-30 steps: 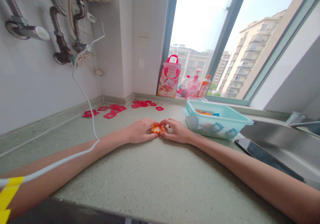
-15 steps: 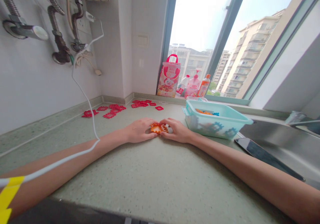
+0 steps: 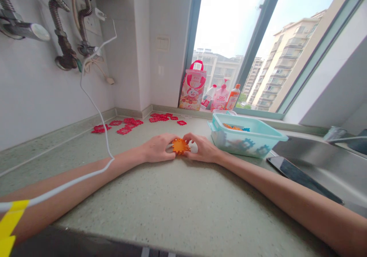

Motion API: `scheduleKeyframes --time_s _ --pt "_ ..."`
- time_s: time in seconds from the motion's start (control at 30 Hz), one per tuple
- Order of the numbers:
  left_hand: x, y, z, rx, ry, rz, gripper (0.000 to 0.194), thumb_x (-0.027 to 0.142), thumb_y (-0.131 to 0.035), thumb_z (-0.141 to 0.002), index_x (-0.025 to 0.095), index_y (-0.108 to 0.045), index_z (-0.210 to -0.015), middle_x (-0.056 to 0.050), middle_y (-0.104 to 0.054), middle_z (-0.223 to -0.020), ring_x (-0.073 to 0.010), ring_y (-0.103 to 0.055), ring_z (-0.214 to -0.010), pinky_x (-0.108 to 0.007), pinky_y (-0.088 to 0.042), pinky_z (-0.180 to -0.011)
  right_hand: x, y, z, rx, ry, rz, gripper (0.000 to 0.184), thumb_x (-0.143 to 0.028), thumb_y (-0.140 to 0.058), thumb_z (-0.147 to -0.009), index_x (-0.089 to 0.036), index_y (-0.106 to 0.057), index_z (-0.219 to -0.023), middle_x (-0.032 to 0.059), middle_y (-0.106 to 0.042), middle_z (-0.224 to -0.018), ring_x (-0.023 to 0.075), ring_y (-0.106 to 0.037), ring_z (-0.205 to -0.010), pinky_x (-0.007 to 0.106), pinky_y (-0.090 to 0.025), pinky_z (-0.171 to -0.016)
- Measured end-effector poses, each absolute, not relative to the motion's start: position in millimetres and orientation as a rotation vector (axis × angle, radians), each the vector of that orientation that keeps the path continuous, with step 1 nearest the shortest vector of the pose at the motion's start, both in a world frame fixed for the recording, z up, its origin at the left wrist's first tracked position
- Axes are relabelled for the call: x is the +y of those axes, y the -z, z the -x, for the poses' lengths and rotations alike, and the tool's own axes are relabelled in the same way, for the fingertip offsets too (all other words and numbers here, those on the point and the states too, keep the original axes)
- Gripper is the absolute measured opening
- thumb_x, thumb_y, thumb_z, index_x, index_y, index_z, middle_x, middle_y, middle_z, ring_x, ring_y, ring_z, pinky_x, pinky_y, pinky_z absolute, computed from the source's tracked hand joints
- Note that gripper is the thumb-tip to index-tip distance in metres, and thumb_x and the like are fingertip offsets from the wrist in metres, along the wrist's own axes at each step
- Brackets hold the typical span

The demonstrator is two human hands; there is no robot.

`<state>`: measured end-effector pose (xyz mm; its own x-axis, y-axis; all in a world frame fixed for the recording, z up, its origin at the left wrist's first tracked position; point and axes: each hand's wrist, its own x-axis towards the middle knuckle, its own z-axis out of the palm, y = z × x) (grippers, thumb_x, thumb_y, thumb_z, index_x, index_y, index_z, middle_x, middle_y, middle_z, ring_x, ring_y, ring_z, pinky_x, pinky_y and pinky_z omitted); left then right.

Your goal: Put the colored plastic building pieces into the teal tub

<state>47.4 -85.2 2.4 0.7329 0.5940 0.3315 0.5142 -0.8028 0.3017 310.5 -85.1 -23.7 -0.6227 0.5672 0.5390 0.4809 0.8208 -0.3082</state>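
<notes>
Between my two hands, just above the countertop, is a small orange assembly of interlocking toy pieces (image 3: 179, 146) with notched edges. My left hand (image 3: 159, 148) grips its left side, thumb below and fingers above. My right hand (image 3: 202, 148) pinches the right side, its fingers curled round the edge and partly hiding it. Red interlocking pieces (image 3: 130, 124) lie flat in loose groups toward the back left. To the right of my right hand stands a translucent teal plastic box (image 3: 246, 134) with orange and blue pieces inside.
A dark phone-like slab (image 3: 301, 178) lies at the edge of the steel sink (image 3: 315, 161). A white cable (image 3: 97, 109) hangs down across my left forearm. Bottles (image 3: 220, 97) and a pink bag (image 3: 193, 88) stand by the window. Pipes (image 3: 61, 39) run along the left wall.
The orange assembly has turned between my hands, so a solid flat orange face now shows where its hollow inside showed before. My hands have barely shifted; the whole view has drifted slightly.
</notes>
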Motion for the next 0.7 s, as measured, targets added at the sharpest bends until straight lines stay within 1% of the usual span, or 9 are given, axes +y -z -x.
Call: scheduleKeyframes --time_s 0.1,0.17,0.27,0.4,0.47,0.57,0.7 --pt "-86.1 -3.5 -47.6 0.896 -0.615 -2.737 0.055 0.033 -0.067 -0.085 0.022 -0.060 -0.138 -0.010 -0.073 -0.126 -0.0291 -0.069 -0.114 -0.040 -0.052 -0.101 -85.6 22.5 -310.6 -2.338 -0.185 0.747 0.037 -0.032 -0.072 -0.089 -0.024 -0.056 -0.121 0.0058 -0.071 -0.108 0.0235 -0.068 -0.095 0.038 -0.055 -0.087" --pt "-85.8 -3.1 -47.4 0.883 -0.628 -2.731 0.054 0.034 -0.066 -0.087 0.022 -0.058 -0.140 -0.011 -0.072 -0.128 -0.0289 -0.069 -0.116 -0.040 -0.052 -0.102 -85.4 22.4 -311.0 -2.320 -0.195 0.730 0.035 -0.033 -0.070 -0.089 -0.024 -0.055 -0.120 0.0062 -0.071 -0.108 0.0234 -0.068 -0.095 0.039 -0.055 -0.087" --pt "-83.7 -0.2 -46.3 0.859 -0.657 -2.722 0.054 0.038 -0.064 -0.093 0.023 -0.054 -0.144 -0.012 -0.070 -0.136 -0.0287 -0.067 -0.123 -0.041 -0.050 -0.107 -84.1 23.7 -311.9 -2.288 -0.199 0.723 0.032 -0.032 -0.066 -0.090 -0.024 -0.055 -0.120 0.0066 -0.070 -0.109 0.0237 -0.068 -0.097 0.039 -0.054 -0.089" --pt "-81.4 2.9 -45.0 0.865 -0.673 -2.708 0.066 0.035 -0.066 -0.092 0.022 -0.044 -0.153 -0.014 -0.066 -0.142 -0.0281 -0.066 -0.126 -0.041 -0.051 -0.107 -82.4 25.0 -312.6 -2.278 -0.220 0.727 0.030 -0.031 -0.065 -0.091 -0.024 -0.054 -0.119 0.0068 -0.069 -0.112 0.0237 -0.067 -0.100 0.039 -0.054 -0.090" --pt "-81.7 2.5 -45.1 0.862 -0.666 -2.695 0.070 0.035 -0.066 -0.092 0.021 -0.041 -0.155 -0.014 -0.066 -0.141 -0.0276 -0.067 -0.124 -0.040 -0.052 -0.105 -82.3 24.6 -312.8 -2.268 -0.227 0.730 0.030 -0.032 -0.065 -0.091 -0.024 -0.054 -0.118 0.0069 -0.069 -0.111 0.0240 -0.067 -0.101 0.040 -0.054 -0.090" --pt "-82.2 1.7 -45.3 0.854 -0.670 -2.690 0.070 0.035 -0.066 -0.092 0.022 -0.040 -0.156 -0.013 -0.068 -0.138 -0.0275 -0.068 -0.122 -0.040 -0.052 -0.105 -82.2 23.9 -313.5 -2.242 -0.235 0.737 0.030 -0.035 -0.065 -0.092 -0.024 -0.054 -0.118 0.0070 -0.070 -0.109 0.0245 -0.068 -0.099 0.040 -0.055 -0.089" --pt "-79.5 4.6 -44.7 0.876 -0.687 -2.686 0.073 0.036 -0.066 -0.092 0.023 -0.038 -0.157 -0.011 -0.072 -0.125 -0.0278 -0.070 -0.117 -0.041 -0.052 -0.105 -80.1 25.1 -315.4 -2.198 -0.234 0.788 0.029 -0.038 -0.062 -0.096 -0.024 -0.054 -0.119 0.0069 -0.070 -0.109 0.0249 -0.068 -0.099 0.041 -0.055 -0.089"
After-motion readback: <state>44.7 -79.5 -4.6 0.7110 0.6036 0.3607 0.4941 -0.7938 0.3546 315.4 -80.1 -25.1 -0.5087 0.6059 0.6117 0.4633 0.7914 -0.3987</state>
